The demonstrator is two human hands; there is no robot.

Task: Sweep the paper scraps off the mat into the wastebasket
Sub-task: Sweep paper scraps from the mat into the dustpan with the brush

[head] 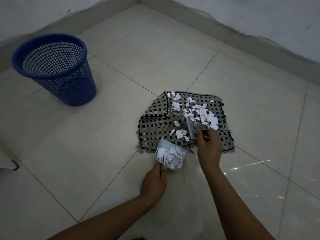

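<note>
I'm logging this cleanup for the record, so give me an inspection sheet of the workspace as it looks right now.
Surface: pale glossy tiled floor with dark grout lines.
Job's things: black-and-grey woven mat, one corner folded over; torn white paper scraps scattered on it; small light-blue plastic dustpan at the mat's near edge, already holding scraps; small light-blue hand brush on the mat; blue perforated plastic wastebasket upright, apart from the mat.
Clutter: nothing seen beyond the scraps.
Grippers: left hand holds the dustpan's handle; right hand grips the brush.
Cables: nothing seen.
Surroundings: white walls with grey skirting; a white object's corner at the left edge.
</note>
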